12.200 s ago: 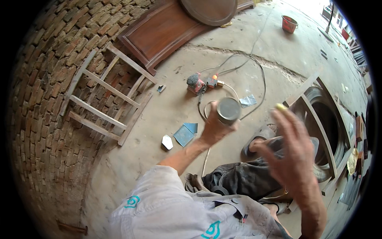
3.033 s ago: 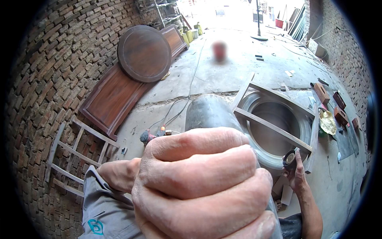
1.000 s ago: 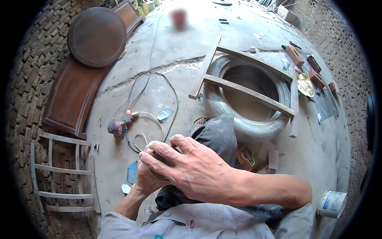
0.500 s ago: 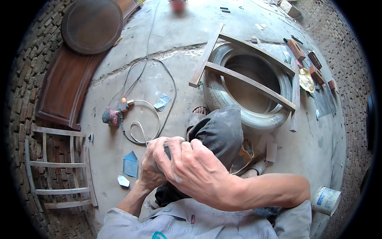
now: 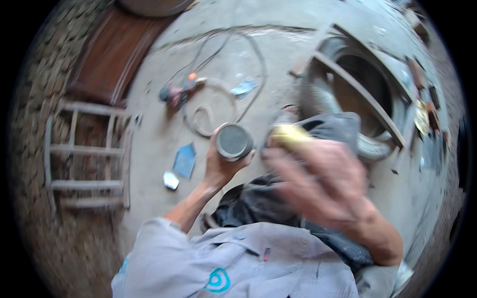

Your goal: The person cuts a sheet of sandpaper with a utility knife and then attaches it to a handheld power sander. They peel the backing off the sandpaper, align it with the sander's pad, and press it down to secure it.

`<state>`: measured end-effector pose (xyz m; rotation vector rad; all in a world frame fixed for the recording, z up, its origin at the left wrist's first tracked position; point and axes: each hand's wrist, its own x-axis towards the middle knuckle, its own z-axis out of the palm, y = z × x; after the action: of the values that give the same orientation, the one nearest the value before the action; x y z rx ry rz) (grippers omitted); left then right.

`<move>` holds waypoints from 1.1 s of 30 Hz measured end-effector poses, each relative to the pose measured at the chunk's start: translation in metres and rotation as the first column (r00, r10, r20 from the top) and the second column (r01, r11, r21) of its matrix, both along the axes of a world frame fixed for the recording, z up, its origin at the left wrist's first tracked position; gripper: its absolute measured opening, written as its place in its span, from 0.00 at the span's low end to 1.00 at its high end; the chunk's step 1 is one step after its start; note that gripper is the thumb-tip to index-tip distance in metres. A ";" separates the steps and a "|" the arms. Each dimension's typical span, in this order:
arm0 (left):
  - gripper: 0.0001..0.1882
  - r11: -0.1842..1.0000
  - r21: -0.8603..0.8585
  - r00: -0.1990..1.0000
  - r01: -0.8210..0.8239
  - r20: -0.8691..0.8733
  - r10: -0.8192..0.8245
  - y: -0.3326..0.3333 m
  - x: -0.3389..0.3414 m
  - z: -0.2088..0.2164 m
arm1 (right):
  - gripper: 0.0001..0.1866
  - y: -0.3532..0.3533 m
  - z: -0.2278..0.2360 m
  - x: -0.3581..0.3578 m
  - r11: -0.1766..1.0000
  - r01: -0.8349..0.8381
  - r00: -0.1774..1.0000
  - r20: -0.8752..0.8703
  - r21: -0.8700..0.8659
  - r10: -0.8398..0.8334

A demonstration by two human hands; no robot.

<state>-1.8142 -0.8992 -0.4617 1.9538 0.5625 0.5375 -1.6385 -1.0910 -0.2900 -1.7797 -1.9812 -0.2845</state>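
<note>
My left hand (image 5: 221,169) is wrapped round a small round can (image 5: 234,141), its grey circular top tilted up toward me. Whether that top is a lid or the contents, I cannot tell. To the right, over my knee, my right hand (image 5: 325,181) is smeared by motion. A small yellow piece (image 5: 290,135), possibly a lid, shows at its fingertips and seems gripped there; blur hides its exact kind. The two hands are apart.
A red power sander (image 5: 175,96) with a looped cord lies ahead. Blue sandpaper (image 5: 184,160) lies left of the can. A slatted wooden frame (image 5: 87,149) leans at left, below a brown wooden panel (image 5: 117,54). At right, a wooden frame (image 5: 360,89) rests on a tyre (image 5: 325,94).
My hands were together around the dark can; now the right has pulled away to the right with the yellow piece. The can's top is uncovered to view. The whole view has swung left.
</note>
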 end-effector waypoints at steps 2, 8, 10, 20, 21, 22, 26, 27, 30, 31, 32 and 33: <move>0.39 0.979 -0.130 0.987 -0.156 0.019 0.160 0.004 -0.005 -0.014 | 0.27 -0.035 0.001 0.014 0.987 0.128 0.991 -0.050 0.096 -0.123; 0.36 0.832 -0.268 0.865 -0.486 -0.015 0.501 0.049 -0.055 -0.103 | 0.23 -0.143 -0.047 0.053 0.815 0.563 0.813 -0.082 -0.139 -0.576; 0.32 0.805 -0.144 0.818 -0.575 -0.104 0.565 0.069 -0.057 -0.116 | 0.24 -0.179 -0.055 0.060 0.714 0.659 0.714 -0.102 -0.238 -0.693; 0.29 0.446 -0.063 0.449 -0.893 -0.062 0.891 0.167 -0.099 -0.196 | 0.40 -0.208 -0.176 0.160 0.584 0.758 0.613 0.013 -0.290 -0.790; 0.30 0.409 -0.086 0.417 -0.908 -0.114 0.902 0.161 -0.088 -0.192 | 0.38 -0.209 -0.185 0.174 0.583 0.759 0.614 0.023 -0.289 -0.789; 0.31 0.413 -0.110 0.423 -0.904 -0.095 0.901 0.166 -0.092 -0.199 | 0.36 -0.204 -0.198 0.190 0.571 0.793 0.592 0.050 -0.214 -0.804; 0.33 0.357 -0.052 0.360 -0.933 -0.199 0.911 0.177 -0.104 -0.221 | 0.24 -0.169 -0.225 0.235 0.546 0.835 0.535 0.136 0.071 -0.834; 0.34 0.361 -0.040 0.361 -0.932 -0.223 0.906 0.178 -0.105 -0.219 | 0.20 -0.155 -0.228 0.243 0.548 0.824 0.530 0.149 0.141 -0.835; 0.36 0.412 -0.026 0.404 -0.911 -0.259 0.877 0.169 -0.101 -0.205 | 0.26 -0.117 -0.254 0.256 0.534 0.838 0.532 0.045 0.114 -0.845; 0.36 0.428 -0.018 0.418 -0.903 -0.258 0.871 0.171 -0.102 -0.199 | 0.32 -0.097 -0.263 0.256 0.518 0.852 0.517 0.037 0.075 -0.855; 0.36 0.422 0.034 0.400 -0.906 -0.259 0.879 0.171 -0.104 -0.203 | 0.35 -0.080 -0.271 0.258 0.528 0.839 0.533 -0.002 0.133 -0.846; 0.35 0.422 0.035 0.401 -0.906 -0.251 0.881 0.172 -0.105 -0.207 | 0.36 -0.066 -0.278 0.259 0.520 0.847 0.520 0.030 0.106 -0.853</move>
<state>-1.9190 -0.7269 -0.6685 1.4478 1.8335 0.9098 -1.3793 -1.1569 -0.5678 -2.5957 -0.9108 -0.7360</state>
